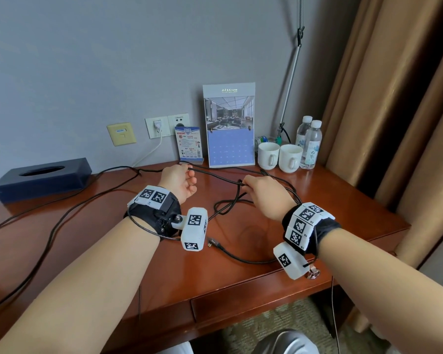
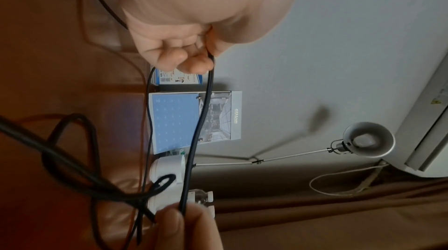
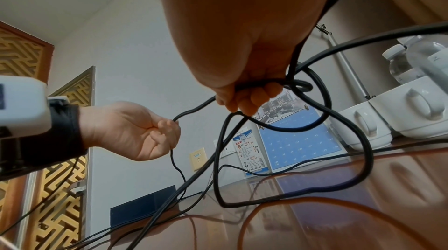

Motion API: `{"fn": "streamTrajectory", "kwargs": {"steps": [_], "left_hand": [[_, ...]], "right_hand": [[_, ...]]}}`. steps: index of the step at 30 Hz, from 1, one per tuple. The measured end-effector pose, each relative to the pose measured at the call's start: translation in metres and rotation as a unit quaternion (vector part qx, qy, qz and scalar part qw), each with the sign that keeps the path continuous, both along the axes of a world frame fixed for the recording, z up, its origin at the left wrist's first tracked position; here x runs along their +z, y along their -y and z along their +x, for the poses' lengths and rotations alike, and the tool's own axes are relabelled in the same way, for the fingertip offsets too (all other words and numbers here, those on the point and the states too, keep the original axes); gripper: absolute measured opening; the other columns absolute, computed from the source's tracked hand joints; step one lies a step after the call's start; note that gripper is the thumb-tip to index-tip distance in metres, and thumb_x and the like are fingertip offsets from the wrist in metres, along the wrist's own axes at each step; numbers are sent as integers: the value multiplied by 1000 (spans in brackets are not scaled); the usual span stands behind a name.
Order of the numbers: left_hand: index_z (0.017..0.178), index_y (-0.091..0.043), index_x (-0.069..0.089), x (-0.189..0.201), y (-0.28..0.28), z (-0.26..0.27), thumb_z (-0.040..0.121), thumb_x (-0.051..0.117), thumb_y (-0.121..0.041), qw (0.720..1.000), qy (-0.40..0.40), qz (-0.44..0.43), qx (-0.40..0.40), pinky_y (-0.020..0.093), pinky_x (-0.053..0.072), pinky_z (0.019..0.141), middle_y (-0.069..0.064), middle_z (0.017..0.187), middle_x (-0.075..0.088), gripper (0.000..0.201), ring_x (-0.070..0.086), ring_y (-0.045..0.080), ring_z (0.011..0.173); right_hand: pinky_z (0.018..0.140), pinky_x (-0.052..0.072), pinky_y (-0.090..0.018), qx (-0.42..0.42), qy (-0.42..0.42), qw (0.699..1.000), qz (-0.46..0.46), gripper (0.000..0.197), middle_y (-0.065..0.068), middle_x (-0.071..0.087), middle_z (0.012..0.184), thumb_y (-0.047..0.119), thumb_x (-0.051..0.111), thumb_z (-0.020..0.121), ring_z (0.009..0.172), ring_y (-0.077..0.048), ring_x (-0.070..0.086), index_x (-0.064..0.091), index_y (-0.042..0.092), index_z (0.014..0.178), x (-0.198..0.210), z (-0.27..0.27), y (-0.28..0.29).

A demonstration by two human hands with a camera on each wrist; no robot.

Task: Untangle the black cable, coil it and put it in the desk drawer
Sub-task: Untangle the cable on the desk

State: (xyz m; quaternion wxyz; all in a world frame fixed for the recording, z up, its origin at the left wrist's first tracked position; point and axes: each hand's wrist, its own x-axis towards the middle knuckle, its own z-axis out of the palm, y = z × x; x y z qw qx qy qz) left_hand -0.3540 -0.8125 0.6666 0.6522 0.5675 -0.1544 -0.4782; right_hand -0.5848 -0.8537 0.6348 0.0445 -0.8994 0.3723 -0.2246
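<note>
A long black cable [image 1: 221, 178] runs in loose loops over the brown desk [image 1: 330, 200]. My left hand [image 1: 180, 181] pinches one strand of it above the desk, its fingers curled [image 2: 191, 58]. About a hand's width to the right, my right hand [image 1: 262, 194] grips the cable at a tangled knot [image 3: 294, 83], from which loops [image 1: 228, 205] hang to the desk. A taut strand [image 2: 198, 129] stretches between both hands. One plug end [image 1: 212, 243] lies near my left wrist. The desk drawer [image 1: 253, 300] under the front edge is closed.
Two white mugs [image 1: 279, 157], water bottles [image 1: 310, 144], a calendar stand [image 1: 229, 126] and a small card [image 1: 189, 144] line the back wall. A dark tissue box [image 1: 41, 177] sits at the left. A white charger cable [image 1: 151, 149] hangs from a wall socket. Curtains [image 1: 394, 85] hang at the right.
</note>
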Motion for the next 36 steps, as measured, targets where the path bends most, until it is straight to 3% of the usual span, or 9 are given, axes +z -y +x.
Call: {"fn": "streamTrajectory", "kwargs": {"steps": [2, 9, 15, 21, 26, 30, 33, 36], "left_hand": [[79, -14, 53, 2, 0, 8, 102, 38, -14, 1000, -13, -2, 11, 15, 28, 43, -2, 48, 51, 27, 42, 11, 33], [81, -15, 52, -3, 1, 23, 103, 36, -17, 999, -32, -4, 33, 17, 27, 42, -2, 61, 47, 27, 41, 11, 34], [77, -15, 49, -2, 4, 32, 102, 35, -15, 998, -47, -14, 46, 12, 29, 37, -4, 41, 48, 29, 39, 11, 28], [76, -15, 49, -4, 5, 34, 102, 35, -15, 997, -53, -19, 51, 11, 29, 38, -4, 40, 48, 30, 39, 11, 27], [78, -15, 51, -6, 4, 33, 103, 35, -17, 998, -34, -13, 46, 13, 29, 40, -3, 47, 48, 29, 40, 12, 33], [82, -12, 54, -16, -3, 27, 104, 40, -24, 997, 48, 63, 3, 20, 29, 48, 0, 64, 49, 29, 41, 15, 50], [85, -10, 59, -20, -12, 19, 102, 45, -27, 980, 142, 130, -51, 20, 28, 47, -1, 63, 48, 28, 40, 13, 49], [83, -9, 60, -13, -15, -1, 95, 49, -20, 956, 261, 118, -64, 20, 30, 45, 0, 64, 49, 20, 41, 14, 48]], "right_hand": [[59, 47, -41, -3, 0, 1000, 1, 14, -6, 58, 73, 27, 46, 102, 68, -31, 54, 51, 17, 93, -1, -2, 2], [60, 49, -44, -5, 4, 1000, -9, 16, -9, 63, 76, 27, 45, 102, 69, -33, 58, 53, 15, 94, 0, -5, 5], [63, 50, -44, -19, -26, 999, -17, 18, -9, 61, 78, 28, 44, 102, 72, -34, 57, 46, 16, 89, 2, -8, 7], [56, 41, -36, -40, -38, 998, -31, 20, -9, 60, 79, 27, 43, 102, 66, -29, 47, 49, 13, 90, 4, -13, 9], [59, 45, -38, -54, -31, 998, -22, 20, -8, 59, 79, 25, 45, 101, 69, -30, 49, 53, 10, 91, 3, -15, 8], [62, 47, -39, -62, -30, 998, -11, 18, -8, 56, 79, 21, 46, 101, 73, -32, 53, 54, 9, 91, 3, -14, 10], [63, 48, -40, -67, -38, 997, -9, 18, -12, 60, 83, 21, 45, 101, 75, -34, 55, 54, 8, 92, 0, -14, 12], [64, 50, -41, -67, -45, 997, -4, 18, -12, 60, 83, 20, 45, 101, 76, -35, 56, 53, 8, 92, -2, -10, 11]]}}
